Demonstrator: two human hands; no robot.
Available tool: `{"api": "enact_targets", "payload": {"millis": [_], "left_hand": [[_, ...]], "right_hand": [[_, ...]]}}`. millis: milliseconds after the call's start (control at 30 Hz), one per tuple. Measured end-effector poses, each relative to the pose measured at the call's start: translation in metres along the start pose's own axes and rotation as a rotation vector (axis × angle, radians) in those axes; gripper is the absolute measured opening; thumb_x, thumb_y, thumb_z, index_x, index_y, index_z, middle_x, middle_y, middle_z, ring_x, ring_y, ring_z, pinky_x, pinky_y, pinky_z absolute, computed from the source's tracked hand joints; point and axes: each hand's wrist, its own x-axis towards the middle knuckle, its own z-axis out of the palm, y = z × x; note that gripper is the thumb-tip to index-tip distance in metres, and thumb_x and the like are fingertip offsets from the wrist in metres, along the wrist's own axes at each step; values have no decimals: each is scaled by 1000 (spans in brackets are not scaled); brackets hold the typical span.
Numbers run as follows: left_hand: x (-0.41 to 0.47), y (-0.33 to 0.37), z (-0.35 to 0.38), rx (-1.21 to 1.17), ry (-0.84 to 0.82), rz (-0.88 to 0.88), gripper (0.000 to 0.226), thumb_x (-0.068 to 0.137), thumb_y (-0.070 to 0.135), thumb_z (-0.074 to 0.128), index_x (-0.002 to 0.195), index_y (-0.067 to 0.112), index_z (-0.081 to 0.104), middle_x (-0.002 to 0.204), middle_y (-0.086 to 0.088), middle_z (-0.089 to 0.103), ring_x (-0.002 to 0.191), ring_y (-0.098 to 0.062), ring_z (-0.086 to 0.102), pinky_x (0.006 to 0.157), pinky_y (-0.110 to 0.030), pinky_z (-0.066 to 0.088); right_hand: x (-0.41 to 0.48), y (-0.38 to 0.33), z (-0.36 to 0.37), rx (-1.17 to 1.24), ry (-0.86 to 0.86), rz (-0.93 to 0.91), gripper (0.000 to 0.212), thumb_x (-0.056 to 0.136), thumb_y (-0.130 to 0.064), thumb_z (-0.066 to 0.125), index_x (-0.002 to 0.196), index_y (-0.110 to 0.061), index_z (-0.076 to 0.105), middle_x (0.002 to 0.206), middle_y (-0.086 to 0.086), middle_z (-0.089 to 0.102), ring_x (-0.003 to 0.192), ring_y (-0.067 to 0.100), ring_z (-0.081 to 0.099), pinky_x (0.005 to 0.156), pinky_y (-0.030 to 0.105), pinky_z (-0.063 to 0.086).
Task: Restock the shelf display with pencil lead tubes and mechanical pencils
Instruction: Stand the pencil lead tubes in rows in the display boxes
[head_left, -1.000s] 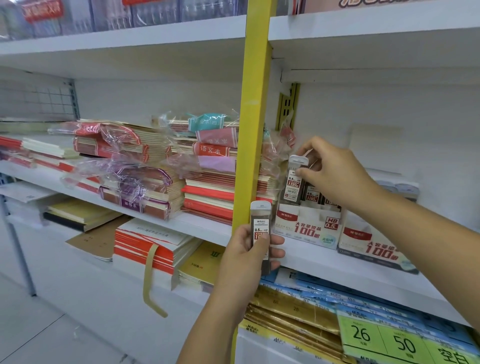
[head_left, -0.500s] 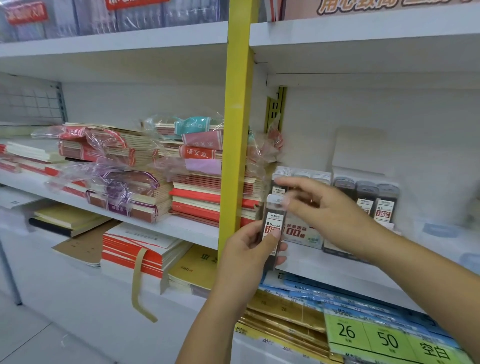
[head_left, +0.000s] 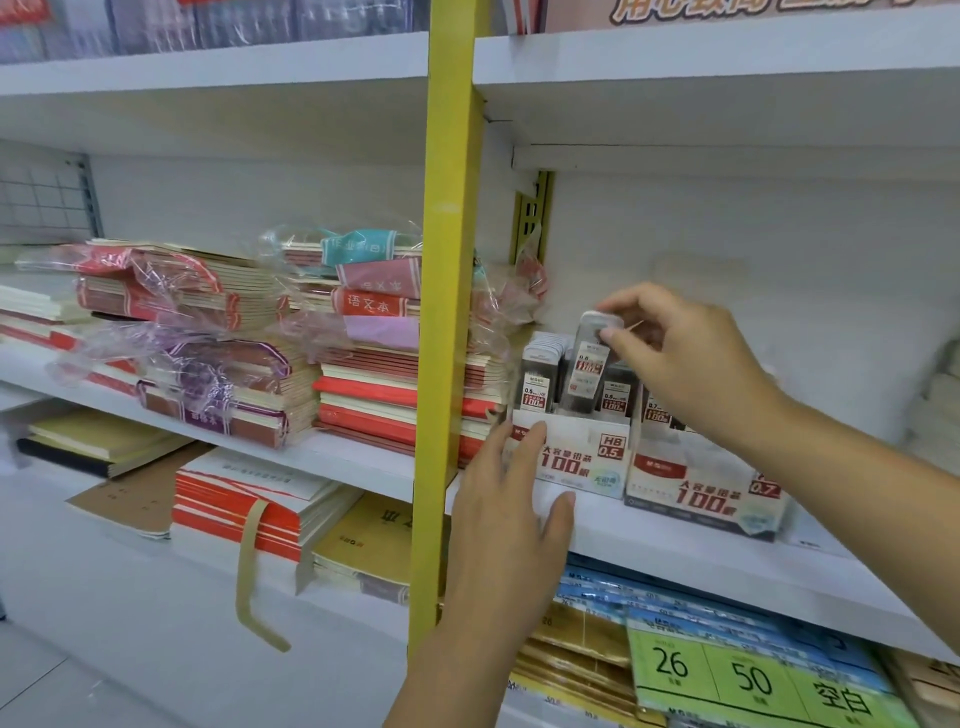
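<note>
while the left hand is bracing the display box on the shelf with straight fingers, the right hand is pinching a lead tube in a narrow grip, half inside the box; next it probably needs pushing straight down.

Bright, diffuse, cool white light fills the shelving, leaving only soft grey shade beneath the upper shelf, while the plastic wrap on the notebook stacks catches small pale glints. The right grip and the lead tube it pinches are smeared by motion, and the far right edge dissolves into blur. Wide-angle distortion tilts the yellow upright and slants the shelf lines toward the corners.
</note>
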Motion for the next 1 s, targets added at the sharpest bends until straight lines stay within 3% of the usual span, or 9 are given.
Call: {"api": "enact_targets", "payload": {"millis": [167,300,467,567,633,700,767,867,1000], "left_hand": [[0,-4,2,2,-14,7,62,99,44,54,153,45,23,166,16,3,148,-6,11,117,-25,16],[0,-9,3,9,-22,19,61,98,44,55,153,42,28,167,16,5,150,-8,12,120,-29,18],[1,-11,0,-7,-62,38,60,98,42,56,153,39,31,167,16,5,151,-7,11,120,-29,20],[-13,-6,-5,-37,-44,70,59,98,37,58,152,37,34,165,17,11,150,-4,11,120,-22,20],[-32,-4,-8,-32,12,116,55,97,35,61,148,34,40,159,15,26,145,-3,19,113,-9,14],[-58,-4,-8,-2,-6,168,49,95,38,58,142,31,46,148,14,39,137,-3,32,109,-6,18],[-88,-11,-3,2,-123,162,46,95,37,57,139,27,49,141,11,45,132,-5,39,109,-14,30],[-145,-41,16,87,-496,77,49,97,31,61,143,21,48,147,1,43,134,-16,43,108,-30,39],[-225,-84,53,180,-890,-225,60,97,35,62,150,18,39,156,-5,33,140,-24,39,110,-30,31]], "right_hand": [[7,13,13,-90,-77,29,14,91,-25,62,103,-32,63,91,-16,64,82,1,59,74,27,52],[18,26,25,-471,-54,-91,18,89,-37,64,104,-29,70,96,-12,50,97,10,39,78,27,33],[20,24,22,-628,-144,-69,36,94,-42,54,128,-30,61,116,-4,52,114,18,35,91,33,31],[-5,8,8,-436,-40,-37,37,98,-33,51,133,-26,56,119,-5,57,114,15,38,92,30,33],[-41,-5,-4,-166,87,-41,27,97,-26,52,122,-25,62,108,-9,63,101,9,48,84,25,39],[-90,-14,-14,138,85,-7,21,96,-23,56,111,-33,65,97,-16,66,86,5,57,72,18,45],[-141,-13,-14,324,-42,96,19,94,-25,58,105,-40,65,88,-14,66,79,8,61,65,14,47],[-218,21,12,347,-374,372,18,93,-26,60,97,-42,65,84,-10,66,74,8,62,66,18,48],[-339,77,79,317,-778,782,18,98,-26,53,112,-33,61,107,-10,57,90,13,58,69,23,48]]}}
